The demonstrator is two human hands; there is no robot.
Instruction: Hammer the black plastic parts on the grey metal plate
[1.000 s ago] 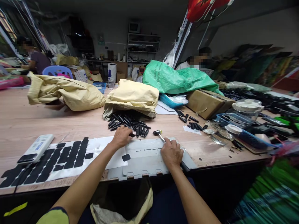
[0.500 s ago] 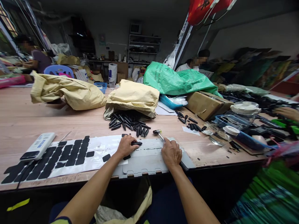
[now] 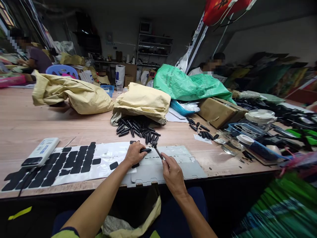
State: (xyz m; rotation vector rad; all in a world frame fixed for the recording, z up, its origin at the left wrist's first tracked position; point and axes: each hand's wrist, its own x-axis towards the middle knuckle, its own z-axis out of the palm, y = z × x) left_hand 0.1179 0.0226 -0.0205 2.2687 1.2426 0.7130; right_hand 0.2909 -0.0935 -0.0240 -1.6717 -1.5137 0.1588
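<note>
My left hand (image 3: 135,153) is closed on a black pen-shaped part (image 3: 145,150), which lies sideways with its tip pointing right over the grey board (image 3: 173,155). In my right hand (image 3: 172,170) is a small hammer (image 3: 158,151), gripped by its handle. The hammer's head is just up and to the right of the black part, close to it; whether they touch I cannot tell. Behind both hands, a pile of similar black parts (image 3: 132,127) spills from the mouth of a tan sack (image 3: 143,97).
On the left lie a sheet of black stickers (image 3: 81,158) and a white device (image 3: 41,152). A second tan sack (image 3: 74,94), a green bag (image 3: 183,82) and a cardboard box (image 3: 220,110) stand behind. Jars and a blue basket (image 3: 264,145) sit at right. Two people sit farther back.
My right hand has moved left and turned, bringing the hammer's head over beside the black part. My left hand stays nearly in place, still holding the part.
</note>
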